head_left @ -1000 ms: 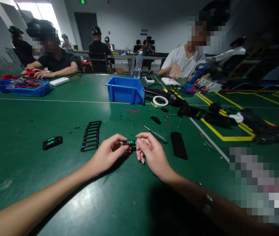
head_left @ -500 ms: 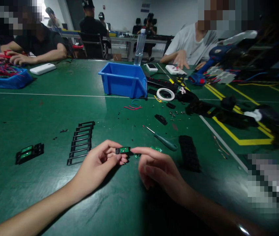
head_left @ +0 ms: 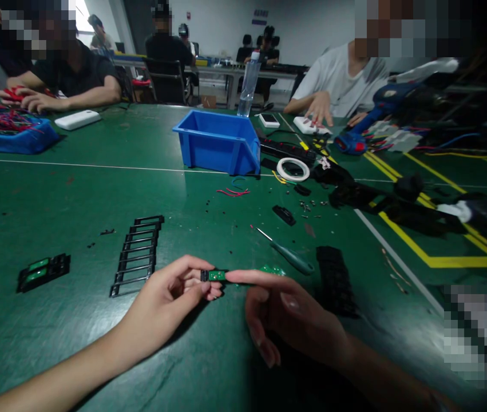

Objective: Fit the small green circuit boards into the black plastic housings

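Pinched in my left hand [head_left: 174, 292] is a small black plastic part with a green circuit board [head_left: 216, 276] set in it. My right hand [head_left: 286, 309] holds nothing; its index finger points left with the tip at the board's right end, and the other fingers hang loosely apart below. To the left lies a black ladder-like rack [head_left: 138, 252], and farther left a black part with green boards [head_left: 43, 272]. Green pieces [head_left: 273, 269] lie partly hidden behind my right hand. A screwdriver [head_left: 290, 256] with a teal handle rests just beyond it, beside a black ribbed block [head_left: 336, 277].
A blue bin [head_left: 217, 149] stands mid-table, near a water bottle [head_left: 249, 86] and a white tape roll [head_left: 293, 170]. Small screws [head_left: 307, 205] and red wires [head_left: 232, 193] lie scattered. A blue tray [head_left: 15, 137] holds wires. People sit across the table; a blue power drill [head_left: 367, 117] lies right.
My right hand has opened somewhat, its lower fingers loosening while the index fingertip stays at the board. My left hand keeps its pinch. The view has shifted slightly.
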Demonstrator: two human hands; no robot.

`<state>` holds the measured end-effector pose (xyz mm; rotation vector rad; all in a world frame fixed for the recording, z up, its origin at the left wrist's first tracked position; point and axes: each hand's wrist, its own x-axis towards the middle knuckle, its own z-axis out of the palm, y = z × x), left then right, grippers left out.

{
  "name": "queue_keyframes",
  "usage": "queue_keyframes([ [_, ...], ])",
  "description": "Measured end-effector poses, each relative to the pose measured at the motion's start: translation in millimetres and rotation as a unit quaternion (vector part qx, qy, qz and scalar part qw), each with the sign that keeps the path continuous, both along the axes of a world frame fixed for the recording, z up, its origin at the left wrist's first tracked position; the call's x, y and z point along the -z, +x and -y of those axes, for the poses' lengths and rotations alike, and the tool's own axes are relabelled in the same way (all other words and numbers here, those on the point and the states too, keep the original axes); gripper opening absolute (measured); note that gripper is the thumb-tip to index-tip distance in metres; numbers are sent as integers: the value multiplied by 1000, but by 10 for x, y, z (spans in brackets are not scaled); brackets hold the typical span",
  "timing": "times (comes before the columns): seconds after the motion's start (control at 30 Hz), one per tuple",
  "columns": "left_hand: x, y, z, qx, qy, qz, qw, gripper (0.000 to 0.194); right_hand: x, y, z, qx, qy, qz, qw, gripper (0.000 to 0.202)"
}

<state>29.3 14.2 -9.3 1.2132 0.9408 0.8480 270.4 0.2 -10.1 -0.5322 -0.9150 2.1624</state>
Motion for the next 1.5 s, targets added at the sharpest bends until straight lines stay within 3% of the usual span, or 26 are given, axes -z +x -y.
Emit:
queue_keyframes([
  [0.57, -24, -28, 24, 6, 78, -110, 991, 33, 76, -12, -56, -5, -19, -10, 1000, 44],
  [0.93, -105, 13, 31, 28, 182, -177, 967, 22, -42, -186, -66, 51, -32, 122, 991, 14],
  [1.2, -91, 28, 28, 40, 206, -180, 961, 24, -113, -275, -50, 76, -13, 192, 978, 22],
  [1.5, -105, 30, 39, 44, 203, -176, 962, 26, -63, -322, -40, 109, -9, 204, 973, 24],
])
